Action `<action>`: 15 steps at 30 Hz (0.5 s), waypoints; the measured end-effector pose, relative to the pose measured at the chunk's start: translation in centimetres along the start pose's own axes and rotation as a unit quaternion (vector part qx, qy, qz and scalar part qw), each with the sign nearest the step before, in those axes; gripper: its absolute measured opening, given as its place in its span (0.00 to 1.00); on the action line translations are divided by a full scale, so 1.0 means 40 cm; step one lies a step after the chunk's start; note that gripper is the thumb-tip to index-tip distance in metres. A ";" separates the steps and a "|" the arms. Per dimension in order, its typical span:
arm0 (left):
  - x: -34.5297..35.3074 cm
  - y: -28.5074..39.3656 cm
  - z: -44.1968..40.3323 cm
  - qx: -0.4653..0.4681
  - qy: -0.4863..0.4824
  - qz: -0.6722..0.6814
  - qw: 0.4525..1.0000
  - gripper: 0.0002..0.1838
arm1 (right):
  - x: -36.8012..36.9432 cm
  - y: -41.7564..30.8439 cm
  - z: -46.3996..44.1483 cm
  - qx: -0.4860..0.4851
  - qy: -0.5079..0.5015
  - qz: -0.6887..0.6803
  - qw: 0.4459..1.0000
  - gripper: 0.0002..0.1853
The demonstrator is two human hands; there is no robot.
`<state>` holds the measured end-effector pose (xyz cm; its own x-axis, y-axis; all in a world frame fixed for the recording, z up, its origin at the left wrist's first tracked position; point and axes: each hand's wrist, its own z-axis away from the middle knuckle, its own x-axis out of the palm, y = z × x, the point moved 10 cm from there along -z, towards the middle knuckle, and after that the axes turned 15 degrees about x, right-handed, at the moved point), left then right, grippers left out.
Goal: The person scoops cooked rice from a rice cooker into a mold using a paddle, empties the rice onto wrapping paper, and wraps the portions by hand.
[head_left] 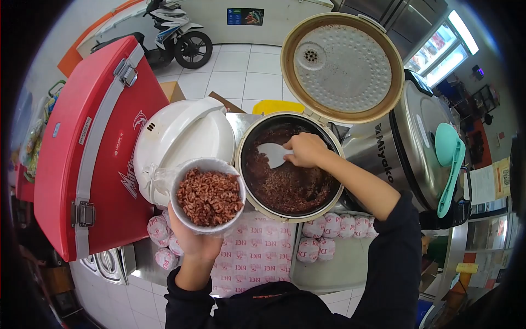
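My left hand [198, 241] holds up a white bowl [181, 215] lined with clear plastic and filled with reddish-brown rice [209, 196]. Inside the open rice cooker [239, 159], my right hand [305, 149] grips a white rice paddle [274, 154], its blade against the dark wall. More brown rice [290, 189] covers the pot's bottom. The cooker's lid [350, 71] stands raised behind it. Below the bowl and pot lie printed wrapping sheets [252, 255] marked "RICE".
A white closed cooker [186, 137] and a red cooler box [98, 148] stand left. At right are a silver Miyako cooker [378, 159] and teal ladles [452, 164]. Wrapped rice packs [308, 249] sit in a metal tray [334, 279]; several more packs [160, 230] lie left of the sheets.
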<state>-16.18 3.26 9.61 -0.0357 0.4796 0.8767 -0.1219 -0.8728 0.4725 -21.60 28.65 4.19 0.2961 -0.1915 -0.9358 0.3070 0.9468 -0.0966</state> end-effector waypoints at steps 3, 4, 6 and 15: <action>0.022 -0.007 0.009 -0.012 -0.023 0.021 0.999 0.27 | 0.077 -0.034 0.014 -0.086 -0.123 -0.043 0.988 0.15; 0.023 -0.007 0.008 -0.005 -0.026 0.013 1.000 0.27 | 0.087 -0.026 0.027 -0.083 -0.134 -0.079 0.984 0.15; 0.024 -0.009 0.009 0.005 -0.029 0.012 1.000 0.27 | 0.097 -0.018 0.056 -0.090 -0.139 -0.140 0.976 0.16; 0.071 -0.086 0.001 -0.034 -0.047 -0.032 0.998 0.27 | -0.151 0.104 0.181 -0.085 -0.013 -0.214 0.973 0.16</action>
<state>-15.82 7.63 10.48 0.0674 0.5200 0.8515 -0.1882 -0.8315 0.5226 -15.58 31.86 11.88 0.1963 -0.5826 -0.7887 0.2544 0.8070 -0.5329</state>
